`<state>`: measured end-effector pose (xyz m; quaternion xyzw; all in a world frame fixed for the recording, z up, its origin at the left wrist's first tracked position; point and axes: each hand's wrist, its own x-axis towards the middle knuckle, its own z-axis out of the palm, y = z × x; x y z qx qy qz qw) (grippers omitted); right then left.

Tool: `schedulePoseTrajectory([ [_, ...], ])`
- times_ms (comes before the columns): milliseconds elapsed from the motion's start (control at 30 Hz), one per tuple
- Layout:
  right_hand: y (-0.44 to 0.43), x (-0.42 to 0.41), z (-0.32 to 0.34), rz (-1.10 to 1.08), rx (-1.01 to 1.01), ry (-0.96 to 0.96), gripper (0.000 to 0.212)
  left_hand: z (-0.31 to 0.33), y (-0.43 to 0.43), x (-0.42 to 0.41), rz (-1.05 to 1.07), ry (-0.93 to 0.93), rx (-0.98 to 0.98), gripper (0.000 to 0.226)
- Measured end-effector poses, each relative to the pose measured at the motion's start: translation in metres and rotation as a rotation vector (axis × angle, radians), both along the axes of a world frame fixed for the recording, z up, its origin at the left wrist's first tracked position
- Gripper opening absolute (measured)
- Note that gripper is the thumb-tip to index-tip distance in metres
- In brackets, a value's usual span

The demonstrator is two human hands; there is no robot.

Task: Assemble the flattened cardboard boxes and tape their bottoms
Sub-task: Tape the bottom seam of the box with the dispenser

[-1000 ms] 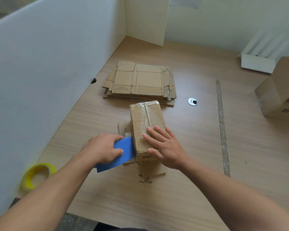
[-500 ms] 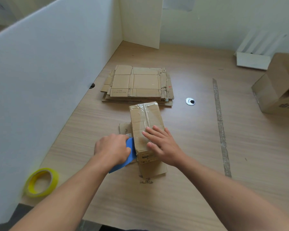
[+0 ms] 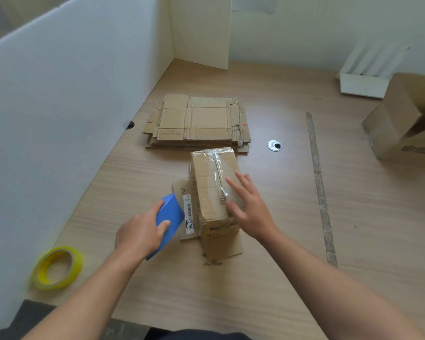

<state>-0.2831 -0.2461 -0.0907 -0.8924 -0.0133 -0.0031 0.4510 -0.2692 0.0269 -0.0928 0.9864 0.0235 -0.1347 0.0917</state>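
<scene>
A small assembled cardboard box [image 3: 210, 182] stands bottom up in the middle of the table, with clear tape along its centre seam and its lower flaps splayed out on the tabletop. My right hand [image 3: 248, 204] lies flat with spread fingers on the box's top right part. My left hand [image 3: 142, 231] grips a blue flat scraper [image 3: 168, 220] just left of the box, beside a flap with a barcode label. A stack of flattened boxes [image 3: 198, 121] lies behind the box.
A yellow tape roll [image 3: 57, 267] lies near the front left edge. White partition walls run along the left and back. A large open cardboard box [image 3: 402, 119] stands at the far right, a white tray [image 3: 363, 87] behind it. A tape strip [image 3: 319, 182] runs across the table.
My left hand has drawn the blue scraper back from the box's left side. My right hand has shifted slightly up along the box top, fingers more spread.
</scene>
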Motion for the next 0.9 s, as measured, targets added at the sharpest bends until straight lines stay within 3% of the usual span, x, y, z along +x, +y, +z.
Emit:
schedulePoseTrajectory([
  [167, -0.001, -0.012, -0.01, -0.284, 0.287, 0.154, 0.062, -0.023, 0.027, -0.007, 0.13, 0.136, -0.164, 0.075],
  [300, 0.004, -0.028, -0.02, -0.455, 0.301, 0.242, 0.058, -0.038, 0.035, -0.008, 0.2, 0.116, -0.201, 0.079],
  [433, 0.009, -0.039, -0.021, -0.499, 0.258, 0.192, 0.025, -0.047, 0.035, -0.007, 0.201, 0.089, -0.213, 0.078],
  [500, 0.01, -0.043, -0.02, -0.487, 0.254, 0.201, 0.02, -0.049, 0.035, -0.008, 0.189, 0.107, -0.212, 0.079],
  [567, 0.011, -0.044, -0.02, -0.485, 0.255, 0.222, 0.026, -0.05, 0.035, -0.008, 0.194, 0.12, -0.221, 0.08],
  [700, 0.01, -0.039, -0.018, -0.594, 0.191, 0.222, 0.06, -0.041, 0.03, -0.007, 0.243, 0.051, -0.211, 0.077],
  [833, 0.012, -0.036, -0.017, -0.633, 0.305, 0.27, 0.061, -0.015, 0.006, -0.009, 0.212, -0.069, -0.367, 0.061],
  [900, 0.015, -0.037, -0.018, -0.591, 0.299, 0.285, 0.048, -0.001, -0.014, -0.013, 0.152, -0.048, -0.512, 0.054],
])
